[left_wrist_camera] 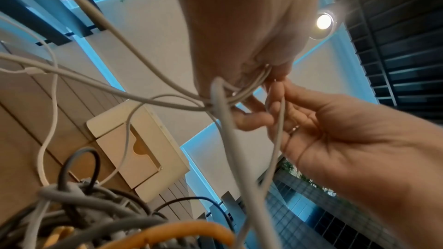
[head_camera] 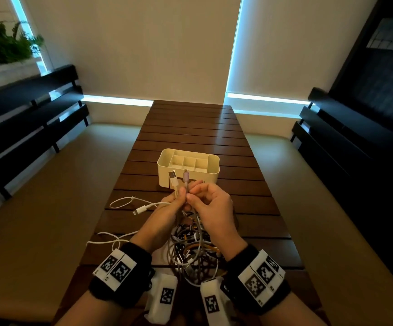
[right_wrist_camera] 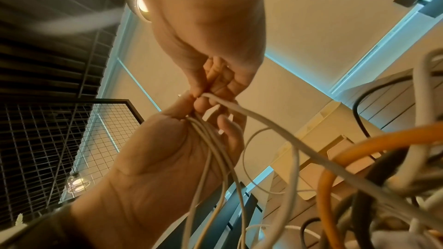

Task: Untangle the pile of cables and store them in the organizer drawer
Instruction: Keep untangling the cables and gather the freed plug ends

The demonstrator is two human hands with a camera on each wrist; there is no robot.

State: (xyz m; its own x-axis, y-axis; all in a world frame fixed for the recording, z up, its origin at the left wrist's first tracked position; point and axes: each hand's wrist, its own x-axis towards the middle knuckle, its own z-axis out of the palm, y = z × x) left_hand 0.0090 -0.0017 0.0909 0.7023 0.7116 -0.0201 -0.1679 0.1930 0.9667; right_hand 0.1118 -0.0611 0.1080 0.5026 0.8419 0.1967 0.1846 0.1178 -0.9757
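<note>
My left hand [head_camera: 177, 197] grips a bundle of thin pale cables [right_wrist_camera: 215, 150] and holds two ends upright: a white plug [head_camera: 173, 178] and a lilac plug [head_camera: 186, 177]. The right hand [head_camera: 192, 192] meets it from the right and pinches a grey-white cable [right_wrist_camera: 251, 115] just below the lilac plug. This cable runs down into the tangled pile [head_camera: 194, 252] of grey, white, black and orange cables between my wrists. The cream organizer [head_camera: 210, 175] stands just behind the hands, its top compartments empty and its drawer front [left_wrist_camera: 134, 150] facing me.
One white cable [head_camera: 141, 210] trails loose over the left of the brown slatted table [head_camera: 190, 128]. Beige bench cushions [head_camera: 49, 184] flank the table, with black slatted backrests [head_camera: 26, 118] behind them. The far half of the table lies beyond the organizer.
</note>
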